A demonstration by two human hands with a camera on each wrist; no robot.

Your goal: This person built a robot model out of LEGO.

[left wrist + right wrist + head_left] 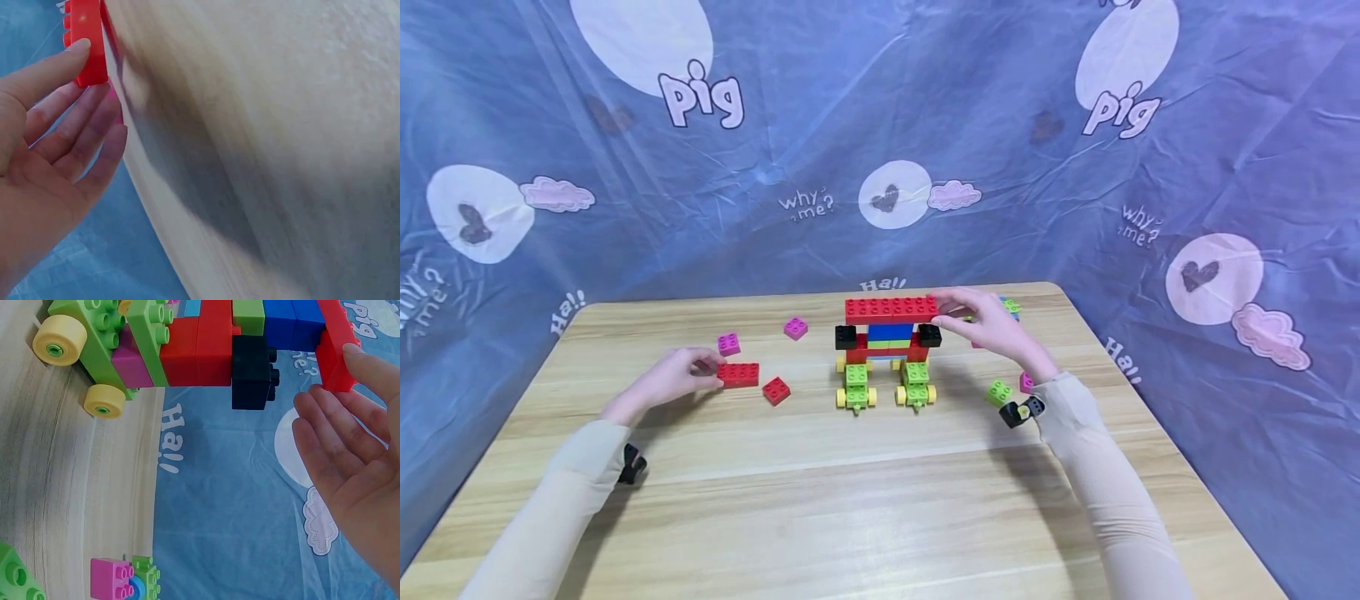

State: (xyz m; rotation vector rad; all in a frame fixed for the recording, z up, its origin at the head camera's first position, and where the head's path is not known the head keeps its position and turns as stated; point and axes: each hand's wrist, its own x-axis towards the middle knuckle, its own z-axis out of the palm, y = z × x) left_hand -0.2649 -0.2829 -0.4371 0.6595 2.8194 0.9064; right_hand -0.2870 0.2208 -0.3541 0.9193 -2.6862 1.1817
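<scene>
My left hand (673, 379) pinches the left end of a long red toy brick (741, 375) between thumb and fingers. The left wrist view shows the thumb on the red brick's side (89, 47), studs facing away from the palm. At the centre stands a built model (889, 346) on green wheeled bases with yellow wheels, with blue, red and black bricks above. Two long red bricks lie end to end across its top. My right hand (988, 323) pinches the right end of the right-hand top brick (915, 310), its other fingers extended below it in the right wrist view.
A small red brick (777, 391) and two pink bricks, one of them the far pink brick (796, 328), lie left of the model. To the right are a green brick (998, 392) and a pink brick (1027, 382). A blue printed cloth (820, 125) hangs behind the table.
</scene>
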